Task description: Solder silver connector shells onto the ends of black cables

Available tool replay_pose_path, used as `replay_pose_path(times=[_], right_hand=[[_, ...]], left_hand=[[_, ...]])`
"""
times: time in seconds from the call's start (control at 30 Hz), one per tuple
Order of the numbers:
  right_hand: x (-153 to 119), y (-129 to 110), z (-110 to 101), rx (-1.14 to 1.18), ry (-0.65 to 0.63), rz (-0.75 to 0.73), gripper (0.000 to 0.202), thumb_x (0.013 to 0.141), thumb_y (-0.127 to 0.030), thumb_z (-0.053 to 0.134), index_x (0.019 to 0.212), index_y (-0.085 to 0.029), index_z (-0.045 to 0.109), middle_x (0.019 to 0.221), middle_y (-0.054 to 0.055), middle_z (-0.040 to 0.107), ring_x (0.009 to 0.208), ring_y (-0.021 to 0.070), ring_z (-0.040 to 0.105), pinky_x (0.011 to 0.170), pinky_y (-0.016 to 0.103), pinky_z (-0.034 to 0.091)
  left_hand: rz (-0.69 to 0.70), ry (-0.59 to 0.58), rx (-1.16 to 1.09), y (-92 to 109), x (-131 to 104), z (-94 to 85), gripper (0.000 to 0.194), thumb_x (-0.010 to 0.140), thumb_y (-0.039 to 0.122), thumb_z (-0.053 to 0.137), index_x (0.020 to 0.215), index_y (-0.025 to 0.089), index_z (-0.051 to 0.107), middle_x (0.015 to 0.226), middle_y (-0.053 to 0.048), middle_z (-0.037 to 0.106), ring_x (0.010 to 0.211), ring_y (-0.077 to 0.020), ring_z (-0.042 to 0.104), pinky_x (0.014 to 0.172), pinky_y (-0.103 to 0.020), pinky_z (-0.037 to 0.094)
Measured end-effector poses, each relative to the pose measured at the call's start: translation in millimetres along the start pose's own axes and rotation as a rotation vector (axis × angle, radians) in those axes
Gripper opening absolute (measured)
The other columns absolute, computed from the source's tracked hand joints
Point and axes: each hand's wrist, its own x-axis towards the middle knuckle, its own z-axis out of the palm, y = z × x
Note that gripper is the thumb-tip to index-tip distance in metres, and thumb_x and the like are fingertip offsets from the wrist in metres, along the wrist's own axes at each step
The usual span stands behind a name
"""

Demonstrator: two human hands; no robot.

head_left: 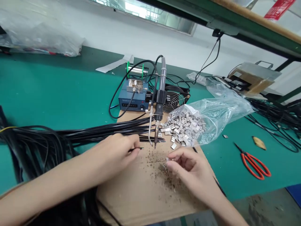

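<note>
My left hand (119, 150) pinches a thin black cable (132, 150) near its stripped end, left of the soldering iron. In my right hand (190, 166), a small metal connector (167, 159) is held between thumb and index finger, to the right of and below the iron's tip. The soldering iron (161, 106) hangs tip down in a holder, with a thin bent metal tube (150, 128) beside it. Between and below the hands, dark solder specks (168, 177) lie scattered over the cardboard (127, 194).
Behind stand a blue solder station (133, 97), a solder spool (136, 70) and a fan (172, 100). Metal connectors (184, 127) spill from a clear bag (218, 110). Black cables (94, 133) lie left; red-handled scissors (255, 164) lie right on the green table (47, 91).
</note>
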Motion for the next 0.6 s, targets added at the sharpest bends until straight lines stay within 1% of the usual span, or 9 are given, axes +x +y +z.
replay_pose_path(times=[0.1,0.13,0.2,0.27,0.37,0.47,0.6], right_hand=[[24,-4,-4,0.105,-0.194,0.176,0.009,0.076,-0.022,0.07,0.083,-0.017,0.068,0.062,-0.003,0.06,0.051,0.0109,0.055,0.047,0.024,0.046],[31,-4,-2,0.147,-0.237,0.238,0.011,0.075,-0.021,0.071,0.084,-0.017,0.067,0.063,-0.003,0.061,0.05,0.0102,0.056,0.046,0.023,0.047],[43,-1,2,0.226,-0.279,0.332,0.016,0.071,-0.019,0.073,0.085,-0.016,0.064,0.065,-0.001,0.065,0.049,0.0098,0.059,0.046,0.023,0.049],[51,3,7,0.289,-0.284,0.389,0.02,0.069,-0.018,0.076,0.084,-0.016,0.062,0.068,0.001,0.069,0.05,0.0104,0.062,0.048,0.023,0.052],[54,7,9,0.363,-0.263,0.427,0.024,0.067,-0.019,0.081,0.082,-0.016,0.062,0.068,0.002,0.072,0.053,0.0114,0.065,0.05,0.023,0.054],[52,7,7,0.417,-0.253,0.432,0.025,0.066,-0.022,0.084,0.081,-0.016,0.065,0.067,0.002,0.073,0.053,0.0102,0.064,0.05,0.021,0.053],[50,6,6,0.454,-0.251,0.449,0.026,0.064,-0.023,0.085,0.08,-0.016,0.067,0.067,0.002,0.073,0.05,0.0093,0.062,0.047,0.02,0.051]], left_hand=[[-0.036,-0.097,-0.058,1,20,1.7,0.012,0.078,0.029,0.056,0.068,0.022,0.056,0.046,0.008,0.042,0.046,-0.013,0.032,0.047,-0.023,0.021],[-0.049,-0.115,-0.094,0,23,3.8,0.014,0.079,0.032,0.054,0.07,0.022,0.055,0.047,0.009,0.041,0.046,-0.0126,0.031,0.046,-0.022,0.022],[-0.063,-0.146,-0.149,-2,25,9.4,0.018,0.081,0.037,0.051,0.072,0.022,0.053,0.049,0.01,0.04,0.046,-0.0118,0.031,0.045,-0.021,0.023],[-0.066,-0.152,-0.178,-5,24,15.2,0.02,0.082,0.04,0.05,0.073,0.022,0.052,0.05,0.01,0.041,0.048,-0.0117,0.033,0.047,-0.021,0.023],[-0.056,-0.146,-0.193,-10,23,22.2,0.023,0.082,0.042,0.05,0.074,0.021,0.054,0.057,0.006,0.05,0.056,-0.0134,0.041,0.052,-0.022,0.029],[-0.05,-0.161,-0.212,-13,24,26.1,0.024,0.083,0.042,0.051,0.075,0.02,0.057,0.063,0.003,0.056,0.06,-0.0152,0.049,0.056,-0.023,0.037],[-0.054,-0.168,-0.284,-12,23,27.4,0.02,0.083,0.038,0.055,0.075,0.02,0.059,0.068,0.001,0.063,0.065,-0.0179,0.058,0.061,-0.025,0.045]])
